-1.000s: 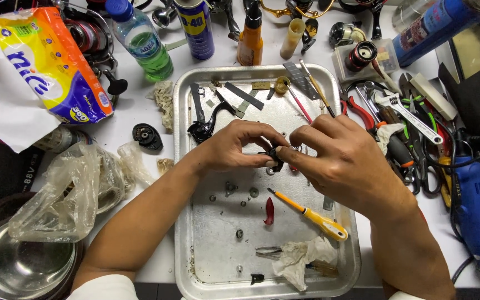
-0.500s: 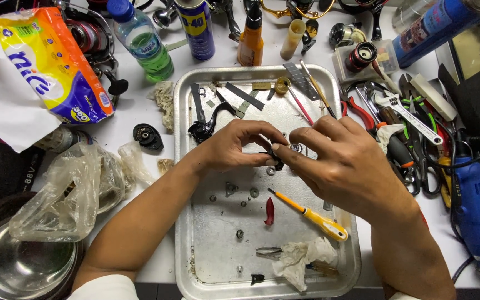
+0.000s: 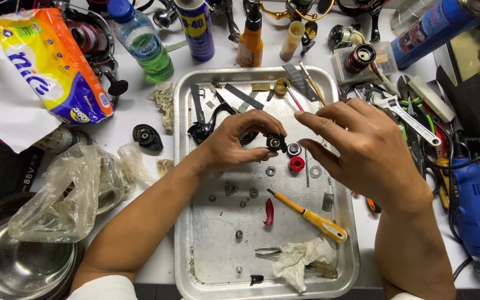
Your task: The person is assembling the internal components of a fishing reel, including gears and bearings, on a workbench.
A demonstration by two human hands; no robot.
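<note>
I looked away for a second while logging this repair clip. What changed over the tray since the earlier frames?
The right hand drew back to the right, off the small black part, uncovering a red ring on the metal tray. The left hand kept pinching the part. The yellow screwdriver and rag stayed put.

1. The left hand [image 3: 234,141] is curled, thumb and fingertips pinched together, forearm slanting in from lower left.
2. The right hand [image 3: 356,150] hovers just beside it, fingers apparently loosely spread and empty.
</note>
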